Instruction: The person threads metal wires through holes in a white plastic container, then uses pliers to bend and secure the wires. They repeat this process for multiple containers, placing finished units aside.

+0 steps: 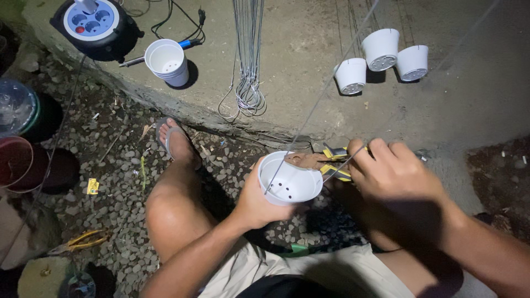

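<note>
My left hand (255, 203) grips a small white plastic pot (289, 180) from below and the side; holes show in its bottom. My right hand (393, 170) is closed around pliers with yellow-and-black handles (330, 161), whose rusty jaws reach over the pot's rim. A thin metal wire (320, 107) runs diagonally from the upper right down into the pot. My bare left knee (171, 207) and foot in a sandal (178, 142) rest on gravel to the left.
On the concrete slab lie a stack of white pots (167, 62), a bundle of wires (248, 88), three hanging white pots (382, 58) and a round extension-cord reel (94, 25). Yellow-handled pliers (83, 240) lie on the gravel at left, near dark buckets (27, 165).
</note>
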